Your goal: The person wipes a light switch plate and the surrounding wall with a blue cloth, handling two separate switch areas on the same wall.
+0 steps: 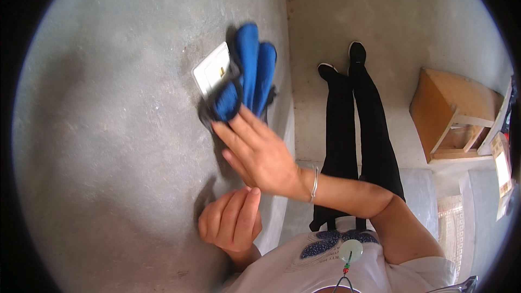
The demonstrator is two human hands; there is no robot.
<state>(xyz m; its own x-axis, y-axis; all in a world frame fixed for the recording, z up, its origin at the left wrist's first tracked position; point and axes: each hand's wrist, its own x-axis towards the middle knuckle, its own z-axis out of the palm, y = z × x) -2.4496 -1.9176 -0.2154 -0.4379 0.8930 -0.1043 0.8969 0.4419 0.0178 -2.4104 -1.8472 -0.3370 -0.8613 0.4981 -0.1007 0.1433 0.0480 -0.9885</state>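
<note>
A soft blue cloth item (247,65) with black edging sits against the grey surface, folded into rounded lobes. I cannot make out its exact kind. The fingers of my right hand (261,157) are at its near end, closed on the dark edge by the look of it; the grip is partly hidden and slightly blurred. Right beside the cloth is a white rectangular plate (213,69), partly covered by it. My left hand (230,220) is just below my right, its fingers curled in and the thumb against them. Whatever it may hold is hidden.
The grey surface (119,103) fills the left side, up to a pale edge near the middle. My legs (347,130) in black trousers stand on the floor beside it. A wooden stool or small cabinet (450,114) is to the right, with a patterned pale panel (449,222) nearer me.
</note>
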